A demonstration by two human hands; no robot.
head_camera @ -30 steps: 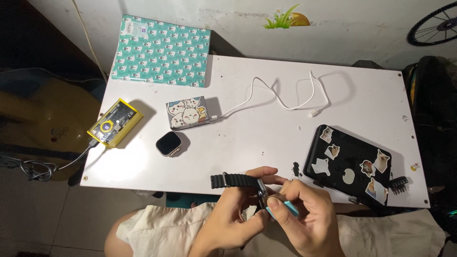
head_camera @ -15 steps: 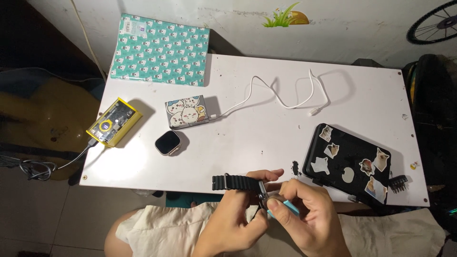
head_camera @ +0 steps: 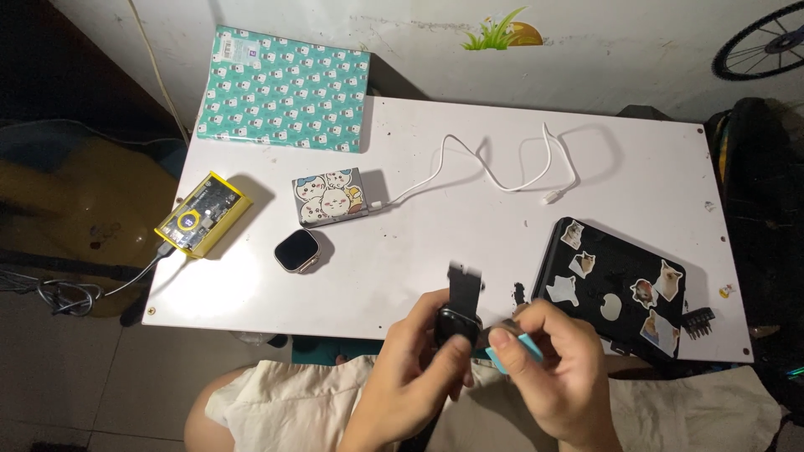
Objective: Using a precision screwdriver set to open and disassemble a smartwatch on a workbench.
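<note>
My left hand point(head_camera: 419, 368) grips a black smartwatch point(head_camera: 458, 322) by its body, its dark strap point(head_camera: 465, 285) pointing up and away from me. My right hand point(head_camera: 557, 372) is closed around a small light-blue tool point(head_camera: 507, 351), pressed against the watch's right side. Both hands hover over the near edge of the white table point(head_camera: 620, 176), above my lap. A second watch body without strap point(head_camera: 297, 250) lies face up on the table to the left.
A yellow transparent gadget point(head_camera: 203, 215) with a cable sits at the left edge. A sticker-covered power bank point(head_camera: 330, 197) trails a white cable point(head_camera: 502, 167). A teal patterned notebook point(head_camera: 285, 88) lies far left. A black stickered case point(head_camera: 618, 289) lies right.
The watch has turned: its strap lay sideways to the left before and now points up, away from me. My hands have shifted slightly and closed more tightly around it.
</note>
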